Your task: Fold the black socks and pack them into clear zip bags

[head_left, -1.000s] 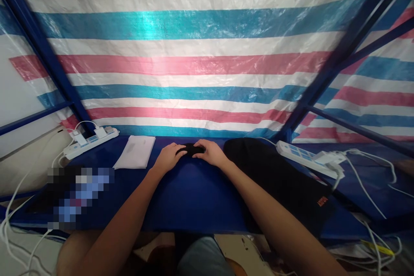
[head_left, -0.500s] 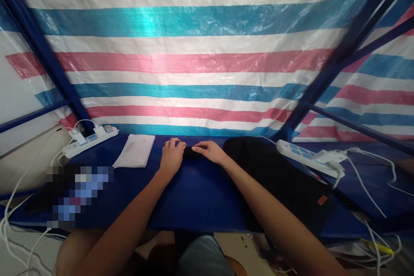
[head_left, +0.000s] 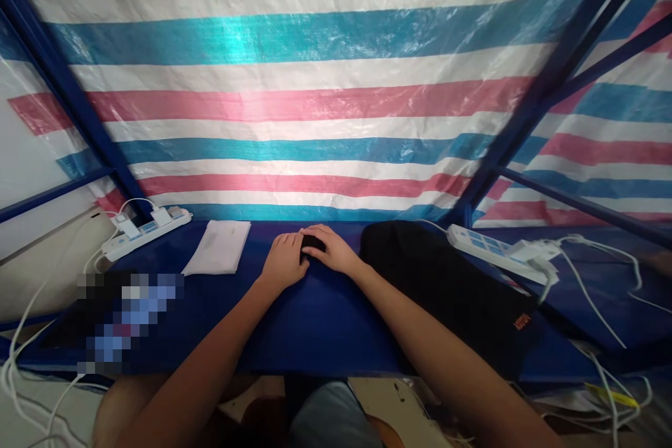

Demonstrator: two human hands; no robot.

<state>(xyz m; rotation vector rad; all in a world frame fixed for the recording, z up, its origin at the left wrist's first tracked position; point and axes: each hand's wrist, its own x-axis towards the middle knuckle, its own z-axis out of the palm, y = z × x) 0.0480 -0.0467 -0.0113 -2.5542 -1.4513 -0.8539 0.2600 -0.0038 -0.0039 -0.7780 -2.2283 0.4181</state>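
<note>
A small black object sits between my hands near the back of the blue tabletop. Its kind is not clear, as fingers cover much of it. My left hand closes over its left end, knuckles up and thumb at the near side. From the other side my right hand grips it, with the thumb across the front and the fingers over the far edge. Both hands rest at or just above the table, almost touching each other.
White folded paper lies left of my hands, and a black bag lies to the right. White power strips with cables stand at the back left and right. A striped plastic sheet hangs behind.
My hands have drawn closer together around the black object, which shows a shorter stretch between them. The right fingers now reach over its far side, and the left hand has turned slightly.
</note>
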